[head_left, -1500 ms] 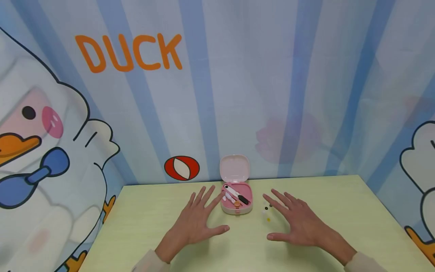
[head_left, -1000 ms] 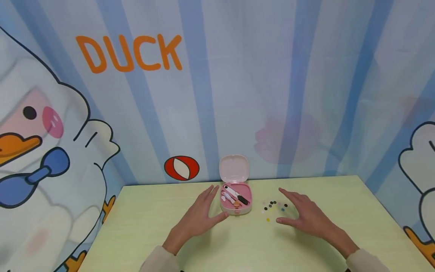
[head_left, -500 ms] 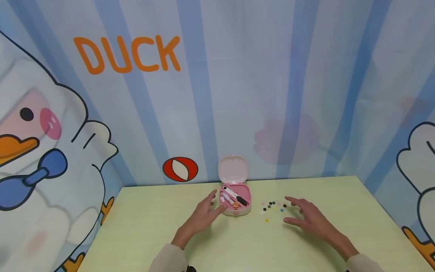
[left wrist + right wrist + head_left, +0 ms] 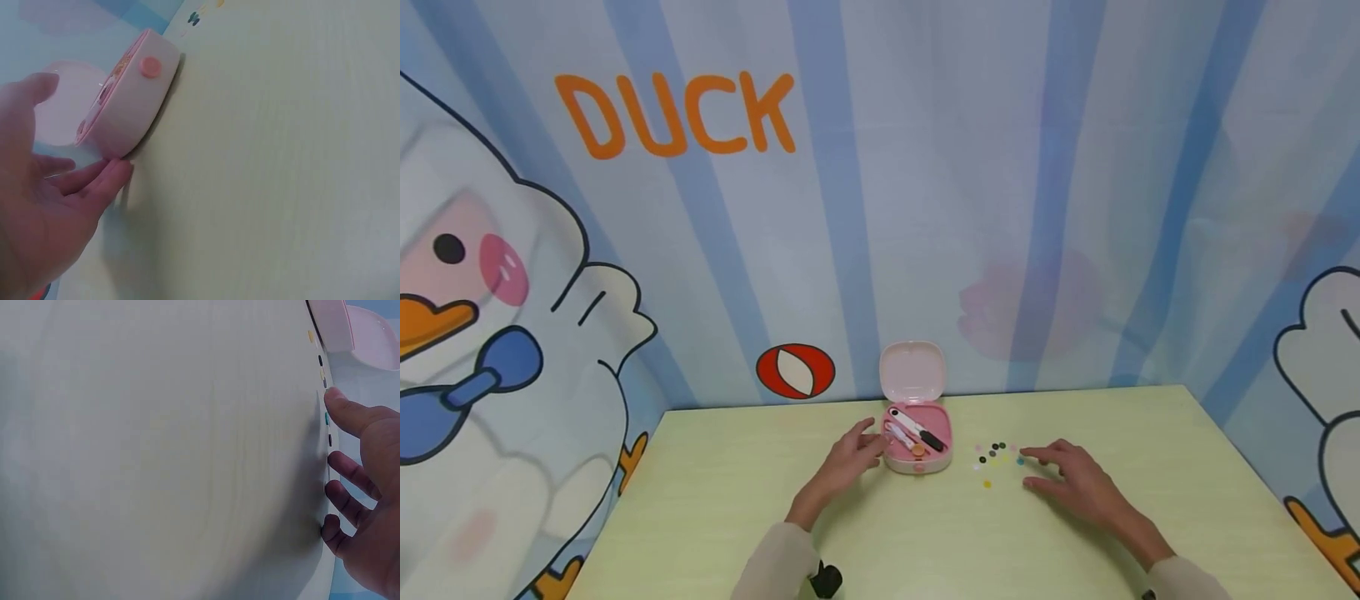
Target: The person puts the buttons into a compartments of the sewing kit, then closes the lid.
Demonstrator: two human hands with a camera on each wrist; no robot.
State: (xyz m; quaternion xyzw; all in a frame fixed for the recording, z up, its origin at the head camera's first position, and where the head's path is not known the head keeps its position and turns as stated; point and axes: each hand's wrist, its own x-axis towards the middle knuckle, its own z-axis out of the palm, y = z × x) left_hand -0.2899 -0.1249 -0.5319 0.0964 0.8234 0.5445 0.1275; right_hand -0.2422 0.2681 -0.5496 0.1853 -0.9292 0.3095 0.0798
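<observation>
A small pink sewing-kit-like box [image 4: 917, 467] stands with its lid [image 4: 913, 372] up at the back of the table. My left hand [image 4: 846, 462] is at its left side. In the left wrist view its fingertips [image 4: 119, 172] meet the lower corner of the box wall [image 4: 134, 103], while the thumb stays apart above. Right of the box lie several small round buttons in black, yellow, pink and white, among them a blue one [image 4: 1020, 461]. Beside them hovers my right hand [image 4: 1078, 483], thumb and forefinger apart, holding nothing; its thumb overlaps the button row in the right wrist view.
Inside the box lie a white stick with a black end [image 4: 934, 441], a white-pink tool [image 4: 898, 437] and an orange disc [image 4: 918, 450]. A yellow button [image 4: 987, 484] lies nearest the front. Behind the pale table [image 4: 715, 500] hangs a striped duck curtain [image 4: 910, 208].
From spread wide over the table, both hands have relaxed. The left has come to the box's side; the right has drawn rightward off the buttons, uncovering them, and is now at their right edge.
</observation>
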